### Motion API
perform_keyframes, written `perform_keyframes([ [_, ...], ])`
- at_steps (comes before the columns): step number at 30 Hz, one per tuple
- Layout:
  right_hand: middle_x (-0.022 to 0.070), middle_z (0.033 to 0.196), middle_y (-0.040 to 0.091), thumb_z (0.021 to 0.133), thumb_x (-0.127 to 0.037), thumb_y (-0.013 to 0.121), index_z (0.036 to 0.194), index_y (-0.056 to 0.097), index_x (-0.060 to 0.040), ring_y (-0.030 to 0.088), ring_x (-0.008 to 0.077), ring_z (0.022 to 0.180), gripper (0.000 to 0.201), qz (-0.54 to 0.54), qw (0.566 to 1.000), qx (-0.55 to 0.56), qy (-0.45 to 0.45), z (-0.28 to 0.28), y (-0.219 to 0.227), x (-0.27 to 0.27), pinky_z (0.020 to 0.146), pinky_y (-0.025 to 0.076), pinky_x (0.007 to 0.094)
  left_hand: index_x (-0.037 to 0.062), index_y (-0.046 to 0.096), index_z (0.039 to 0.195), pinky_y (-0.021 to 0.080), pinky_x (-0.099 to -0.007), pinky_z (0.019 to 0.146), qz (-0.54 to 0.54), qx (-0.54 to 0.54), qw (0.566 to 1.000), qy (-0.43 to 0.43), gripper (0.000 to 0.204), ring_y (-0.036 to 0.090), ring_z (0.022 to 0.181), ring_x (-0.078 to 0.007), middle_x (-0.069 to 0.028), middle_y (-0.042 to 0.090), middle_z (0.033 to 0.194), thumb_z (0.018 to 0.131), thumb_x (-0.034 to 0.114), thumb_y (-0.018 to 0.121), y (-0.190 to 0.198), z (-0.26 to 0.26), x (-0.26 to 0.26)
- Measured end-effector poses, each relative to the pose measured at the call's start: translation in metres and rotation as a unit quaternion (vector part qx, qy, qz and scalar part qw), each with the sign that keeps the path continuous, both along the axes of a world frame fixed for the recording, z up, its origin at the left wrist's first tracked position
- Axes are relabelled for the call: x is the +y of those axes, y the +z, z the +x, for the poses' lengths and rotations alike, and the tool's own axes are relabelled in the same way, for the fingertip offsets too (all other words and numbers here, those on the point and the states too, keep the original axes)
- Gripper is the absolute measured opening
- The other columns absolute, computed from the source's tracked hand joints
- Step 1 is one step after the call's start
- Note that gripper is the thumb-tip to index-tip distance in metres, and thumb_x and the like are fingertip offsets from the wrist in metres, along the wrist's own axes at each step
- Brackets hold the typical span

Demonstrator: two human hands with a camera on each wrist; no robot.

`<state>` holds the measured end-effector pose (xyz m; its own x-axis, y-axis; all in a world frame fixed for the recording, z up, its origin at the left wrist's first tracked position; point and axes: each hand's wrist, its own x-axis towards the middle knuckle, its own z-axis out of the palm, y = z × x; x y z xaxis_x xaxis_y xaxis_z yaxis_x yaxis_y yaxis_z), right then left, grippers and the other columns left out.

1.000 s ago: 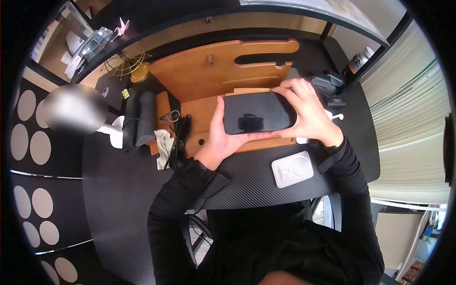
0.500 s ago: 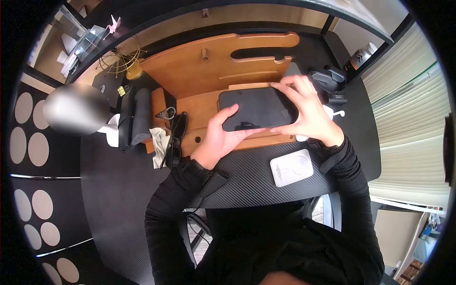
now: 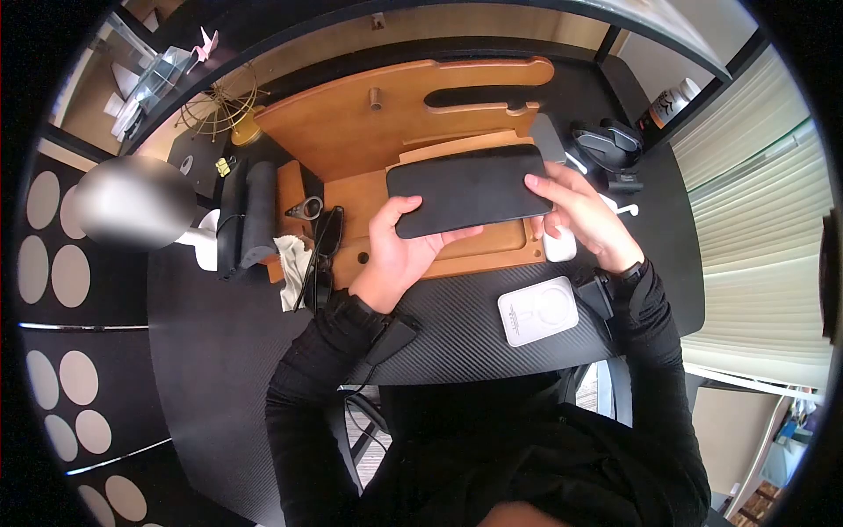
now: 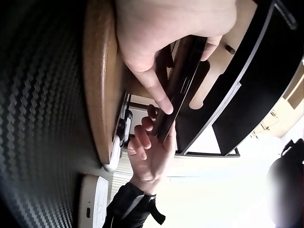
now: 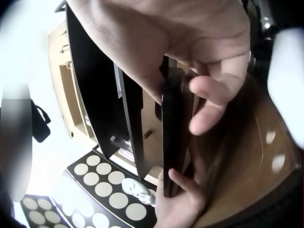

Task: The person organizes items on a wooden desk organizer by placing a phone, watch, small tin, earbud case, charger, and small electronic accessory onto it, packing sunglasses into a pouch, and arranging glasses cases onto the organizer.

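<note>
Gripping phone (image 3: 468,189) by its edges

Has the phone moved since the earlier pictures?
Yes. The phone has gone up and left, away from the white charger toward the upright wooden board.
</note>
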<state>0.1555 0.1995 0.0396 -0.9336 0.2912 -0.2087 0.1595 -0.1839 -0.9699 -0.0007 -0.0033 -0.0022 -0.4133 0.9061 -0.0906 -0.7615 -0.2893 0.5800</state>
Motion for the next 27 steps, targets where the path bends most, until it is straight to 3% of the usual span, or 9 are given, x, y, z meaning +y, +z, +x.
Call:
perform_keyframes([
  [2, 0.0089, 0.099, 0.065, 0.097, -0.032, 0.065, 0.125, 0.05, 0.0053, 0.066, 0.0137, 0.063, 0.049, -0.048, 0.999, 0.006, 0.013, -0.002, -0.007, 0.003, 0.048, 0.049, 0.0181, -0.0067, 0.048, 0.131, 0.049, -0.0579, 0.099, 0.019, -0.017, 1.0, -0.009, 0.052, 0.057, 0.12, -0.0405, -0.0233, 0.057, 0.132, 0.092, 0.029, 0.047, -0.002, -0.002, 0.001],
  [4, 0.0112, 0.101, 0.066, 0.098, -0.029, 0.063, 0.125, 0.049, 0.0051, 0.069, 0.0167, 0.068, 0.046, -0.09, 0.996, 0.004, 0.01, -0.003, -0.014, 0.006, 0.055, 0.056, 0.0228, -0.0066, 0.048, 0.132, 0.049, -0.0572, 0.1, 0.038, -0.035, 0.998, -0.017, 0.053, 0.056, 0.121, -0.0404, -0.0238, 0.056, 0.133, 0.093, 0.03, 0.047, -0.003, -0.004, 0.001],
  [13, 0.0133, 0.113, 0.064, 0.1, -0.025, 0.061, 0.128, 0.048, 0.0051, 0.07, 0.0198, 0.075, 0.043, -0.146, 0.988, 0.046, -0.025, -0.008, -0.026, 0.004, 0.066, 0.061, 0.0264, -0.0042, 0.045, 0.137, 0.04, -0.0553, 0.11, 0.048, -0.043, 0.998, -0.004, 0.055, 0.051, 0.128, -0.0382, -0.0218, 0.054, 0.137, 0.094, 0.03, 0.048, -0.007, -0.005, 0.004],
  [19, 0.0122, 0.119, 0.061, 0.099, -0.024, 0.062, 0.132, 0.046, 0.0063, 0.071, 0.0214, 0.079, 0.047, -0.143, 0.988, 0.04, -0.041, -0.009, -0.023, 0.0, 0.073, 0.062, 0.0277, 0.0006, 0.054, 0.128, 0.047, -0.0441, 0.097, 0.049, -0.067, 0.996, 0.015, 0.043, 0.058, 0.112, -0.0298, -0.0149, 0.06, 0.129, 0.092, 0.022, 0.053, -0.017, -0.01, 0.005],
  [21, 0.0123, 0.119, 0.061, 0.099, -0.024, 0.061, 0.132, 0.047, 0.0061, 0.071, 0.0212, 0.081, 0.047, -0.14, 0.988, 0.045, -0.041, -0.008, -0.023, 0.0, 0.074, 0.062, 0.0281, 0.0031, 0.059, 0.116, 0.046, -0.0385, 0.085, 0.015, -0.066, 0.997, 0.03, 0.03, 0.059, 0.097, -0.0243, -0.0114, 0.065, 0.115, 0.091, 0.018, 0.054, -0.014, -0.008, 0.005],
  [22, 0.0123, 0.12, 0.061, 0.099, -0.023, 0.061, 0.132, 0.048, 0.006, 0.071, 0.021, 0.083, 0.046, -0.138, 0.988, 0.05, -0.041, -0.008, -0.023, 0.0, 0.076, 0.062, 0.0285, 0.0031, 0.059, 0.116, 0.046, -0.0385, 0.085, 0.015, -0.066, 0.997, 0.03, 0.03, 0.059, 0.097, -0.0243, -0.0114, 0.065, 0.115, 0.091, 0.018, 0.054, -0.017, -0.01, 0.005],
  [24, 0.0122, 0.12, 0.062, 0.099, -0.022, 0.061, 0.132, 0.048, 0.0058, 0.071, 0.0203, 0.086, 0.045, -0.129, 0.989, 0.051, -0.06, -0.007, -0.024, -0.003, 0.076, 0.062, 0.0294, 0.0036, 0.061, 0.104, 0.044, -0.036, 0.078, 0.082, -0.095, 0.991, -0.039, 0.02, 0.057, 0.083, -0.0212, -0.01, 0.066, 0.101, 0.09, 0.016, 0.055, -0.026, -0.016, 0.002],
  [27, 0.0123, 0.12, 0.063, 0.098, -0.019, 0.06, 0.132, 0.049, 0.0054, 0.07, 0.019, 0.093, 0.043, -0.12, 0.989, 0.069, -0.057, -0.007, -0.023, -0.002, 0.078, 0.062, 0.0311, 0.0045, 0.059, 0.096, 0.041, -0.0332, 0.073, 0.018, -0.104, 0.994, -0.007, 0.012, 0.048, 0.074, -0.0206, -0.0107, 0.063, 0.091, 0.087, 0.013, 0.058, -0.015, -0.011, 0.002],
])
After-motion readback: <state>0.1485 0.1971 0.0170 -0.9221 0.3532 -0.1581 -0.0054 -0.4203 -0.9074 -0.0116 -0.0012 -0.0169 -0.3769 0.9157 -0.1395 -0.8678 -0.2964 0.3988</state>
